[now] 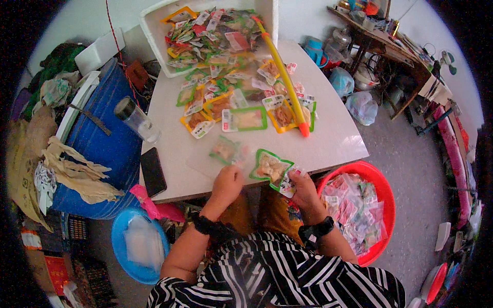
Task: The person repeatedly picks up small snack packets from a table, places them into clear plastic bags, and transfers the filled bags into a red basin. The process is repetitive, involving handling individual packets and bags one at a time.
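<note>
My right hand (304,191) is closed on the lower corner of a green-edged food packet (271,168), with pale pieces showing through its window. My left hand (227,186), fingers curled together, pinches the edge of a clear plastic bag (201,165) at the table's near edge. Inside or under that bag lies another green-edged packet (224,149); which of the two I cannot tell. Farther up the table spreads a loose pile of packets, among them a green-edged packet (245,119) and a yellow-edged packet (282,114).
A white foam box (155,38) full of packets stands at the back, with a yellow tube (284,72) slanting from it. A red basin (389,197) of bagged packets is at right, a blue basin (119,251) of clear bags at left. A phone (153,171) and jar (137,120) edge the table.
</note>
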Action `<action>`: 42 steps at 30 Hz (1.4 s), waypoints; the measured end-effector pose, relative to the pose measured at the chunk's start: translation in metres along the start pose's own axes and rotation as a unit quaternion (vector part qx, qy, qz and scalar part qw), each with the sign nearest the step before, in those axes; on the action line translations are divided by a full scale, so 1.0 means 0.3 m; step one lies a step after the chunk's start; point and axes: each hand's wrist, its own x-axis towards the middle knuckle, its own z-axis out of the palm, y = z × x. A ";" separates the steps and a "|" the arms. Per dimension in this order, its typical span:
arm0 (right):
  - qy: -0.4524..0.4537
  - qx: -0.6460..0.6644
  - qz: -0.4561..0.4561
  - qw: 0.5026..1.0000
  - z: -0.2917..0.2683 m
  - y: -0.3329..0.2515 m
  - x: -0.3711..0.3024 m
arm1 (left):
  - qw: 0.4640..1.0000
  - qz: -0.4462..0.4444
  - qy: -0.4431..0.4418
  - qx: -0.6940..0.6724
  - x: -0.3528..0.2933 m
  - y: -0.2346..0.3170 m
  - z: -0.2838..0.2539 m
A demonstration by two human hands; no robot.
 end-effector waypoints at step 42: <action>-0.078 -0.459 0.026 0.885 0.129 0.115 0.193 | 0.983 0.135 0.107 0.061 -0.068 0.057 0.013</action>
